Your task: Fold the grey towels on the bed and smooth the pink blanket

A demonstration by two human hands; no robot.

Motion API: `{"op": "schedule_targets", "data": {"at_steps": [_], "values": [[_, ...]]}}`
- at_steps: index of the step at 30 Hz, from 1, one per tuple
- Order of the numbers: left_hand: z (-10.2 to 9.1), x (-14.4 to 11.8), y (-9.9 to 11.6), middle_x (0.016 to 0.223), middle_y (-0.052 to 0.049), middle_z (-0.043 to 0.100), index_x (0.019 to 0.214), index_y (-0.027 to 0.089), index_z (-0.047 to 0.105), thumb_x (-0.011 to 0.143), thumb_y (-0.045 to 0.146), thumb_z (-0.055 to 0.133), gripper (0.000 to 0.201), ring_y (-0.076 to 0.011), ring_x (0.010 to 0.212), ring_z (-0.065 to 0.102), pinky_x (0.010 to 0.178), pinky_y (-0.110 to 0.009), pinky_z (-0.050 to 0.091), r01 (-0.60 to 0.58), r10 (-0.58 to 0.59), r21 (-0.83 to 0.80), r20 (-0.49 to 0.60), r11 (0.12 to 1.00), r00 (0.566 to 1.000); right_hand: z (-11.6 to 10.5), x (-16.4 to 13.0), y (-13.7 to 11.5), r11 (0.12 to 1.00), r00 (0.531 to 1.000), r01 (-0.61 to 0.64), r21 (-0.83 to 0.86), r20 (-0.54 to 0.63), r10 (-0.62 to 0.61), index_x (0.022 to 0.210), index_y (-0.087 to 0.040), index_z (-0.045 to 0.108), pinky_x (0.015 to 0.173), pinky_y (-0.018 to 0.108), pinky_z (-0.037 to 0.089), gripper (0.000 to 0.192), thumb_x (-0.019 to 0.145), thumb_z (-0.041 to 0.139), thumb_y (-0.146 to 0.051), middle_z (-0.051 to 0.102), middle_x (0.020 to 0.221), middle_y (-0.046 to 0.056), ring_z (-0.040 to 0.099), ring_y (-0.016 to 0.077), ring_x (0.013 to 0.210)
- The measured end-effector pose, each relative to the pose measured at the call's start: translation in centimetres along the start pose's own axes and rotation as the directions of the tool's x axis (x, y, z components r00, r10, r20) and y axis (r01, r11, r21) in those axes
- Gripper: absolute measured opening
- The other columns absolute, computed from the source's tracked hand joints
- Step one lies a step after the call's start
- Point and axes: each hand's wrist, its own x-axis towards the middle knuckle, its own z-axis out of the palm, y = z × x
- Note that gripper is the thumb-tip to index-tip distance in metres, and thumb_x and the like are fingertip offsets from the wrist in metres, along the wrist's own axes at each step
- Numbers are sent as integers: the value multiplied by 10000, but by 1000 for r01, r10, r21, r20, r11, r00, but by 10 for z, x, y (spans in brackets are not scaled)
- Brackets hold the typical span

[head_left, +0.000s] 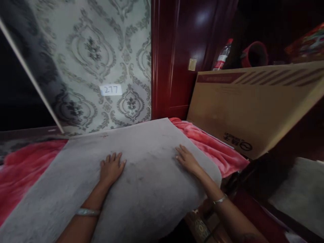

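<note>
A grey plush blanket [146,148] lies spread over a pink-red blanket [212,141] on a bed. My left hand [110,167] rests flat on the grey blanket near its middle, fingers slightly apart, holding nothing. My right hand [187,159] lies palm down on the grey blanket close to its right edge, fingers stretched forward. Each wrist wears a bangle.
A large flat cardboard box [253,104] leans at the right of the bed. Behind it stand a plastic bottle [222,55] and a red round object [254,54]. Patterned wallpaper bears a label "277" [110,89]. A dark red wooden door [182,57] stands beyond the bed.
</note>
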Motion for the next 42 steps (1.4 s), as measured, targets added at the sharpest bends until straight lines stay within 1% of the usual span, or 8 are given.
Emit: {"op": "schedule_targets", "data": {"at_steps": [6,13,20,26,32,35,38,42], "values": [[4,-14,0,1623,-108,324,1540,226,374,986,483,350,611,-302,1513,249,1217,-584,174,-179,186,-136,39,974,982,34,52,-88,980,978,198,21,56,-199,1593,-263,277,1189,511,245,607,1018,339,-447,195,1668,85,180,283,1530],[13,-16,-17,1646,-84,271,1548,261,354,961,628,329,693,-317,1525,212,1228,-603,148,-213,232,-228,63,950,971,83,55,-82,951,962,273,-144,38,-270,1565,-325,340,1191,586,205,600,1001,278,-520,284,1643,38,240,290,1513],[-2,-6,-129,1649,-76,265,1539,284,368,967,575,322,642,-300,1530,201,1220,-583,142,93,-72,-131,155,987,985,100,60,-73,948,954,283,-145,-56,-293,1542,-327,394,1176,591,250,616,975,269,-535,341,1620,37,277,297,1500],[-10,-22,-206,1628,-188,281,1552,137,328,967,564,226,732,-350,1506,241,1188,-606,209,440,-435,-62,80,896,897,105,62,-69,943,949,302,-142,-48,-311,1541,-318,400,1171,602,256,647,954,275,-560,336,1617,24,284,304,1497],[-6,4,-182,1587,-300,282,1479,25,398,975,484,236,701,-428,1515,148,1156,-691,172,482,-482,-26,19,876,876,106,62,-70,946,948,296,-130,-83,-308,1525,-325,428,1172,613,253,650,951,263,-582,349,1610,16,301,309,1490],[-1,30,-146,1645,-186,234,1517,155,383,972,518,308,660,-347,1533,155,1197,-617,154,254,-249,-51,82,966,965,108,63,-68,947,948,296,-125,-85,-308,1520,-333,436,1169,621,258,658,944,267,-605,355,1606,12,297,315,1491],[5,53,-114,1654,-32,270,1519,335,385,947,598,378,630,-246,1528,212,1225,-512,174,-13,33,-116,173,993,984,109,64,-66,948,947,300,-109,-82,-309,1523,-339,429,1170,621,264,671,941,265,-630,350,1608,8,291,314,1493],[12,73,-119,1655,-49,254,1549,301,339,971,584,314,644,-252,1533,198,1233,-533,124,-33,54,-120,175,992,983,111,64,-63,946,944,309,-100,-85,-318,1517,-347,438,1182,612,255,683,932,257,-651,346,1606,-6,287,307,1495]]}}
